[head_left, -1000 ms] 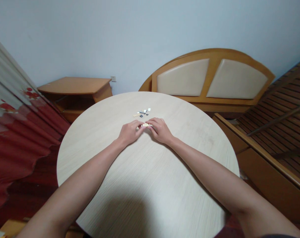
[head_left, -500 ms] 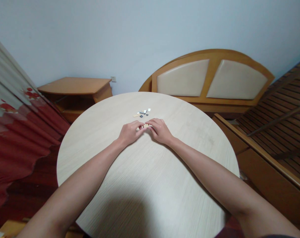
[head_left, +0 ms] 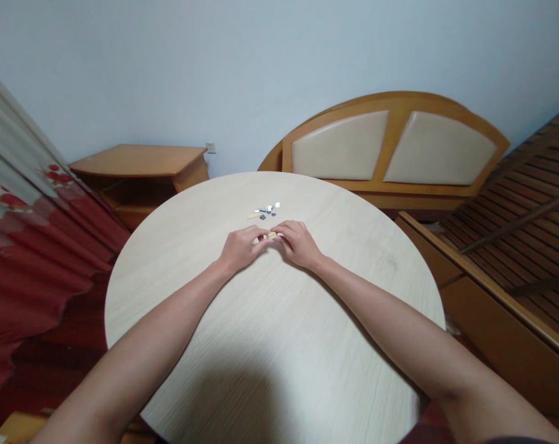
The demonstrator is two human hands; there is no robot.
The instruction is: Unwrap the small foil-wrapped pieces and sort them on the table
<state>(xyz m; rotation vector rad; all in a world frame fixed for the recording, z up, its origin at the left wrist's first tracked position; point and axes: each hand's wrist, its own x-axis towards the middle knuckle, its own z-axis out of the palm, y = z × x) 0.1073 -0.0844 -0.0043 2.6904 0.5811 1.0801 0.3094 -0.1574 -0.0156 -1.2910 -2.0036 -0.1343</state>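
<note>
- Pale wood-grain round table (head_left: 177,259) takes up the lower middle of the frame and bears all the small parts.
- Cream brick (head_left: 272,235), small, sits between the two hands near the table's middle, with fingertips from both sides closed on it. Its underside is hidden, so contact with the tabletop cannot be told.
- Loose pieces (head_left: 264,211) lie in a tight scatter just beyond the hands, toward the far edge, apart from the fingers: tan strip (head_left: 254,215), dark square (head_left: 262,217), white tiles (head_left: 275,205).
- Left hand (head_left: 244,248): nearly closed, fingers curled inward, pinching the brick from its side. Forearm runs in from the lower left, angled toward the middle.
- Right hand (head_left: 300,245): nearly closed, fingers bent down onto the brick from the other side. Forearm comes in from the lower right.
- Wooden cabinet (head_left: 138,161), upper left: open shelf in shadow, contents cannot be told.
- Headboard (head_left: 394,145), upper right, has cream padded panels and stands behind the table.
- Red curtain (head_left: 34,265) hangs along the left edge.
- Slatted bed base (head_left: 505,234) sits at the right edge.
</note>
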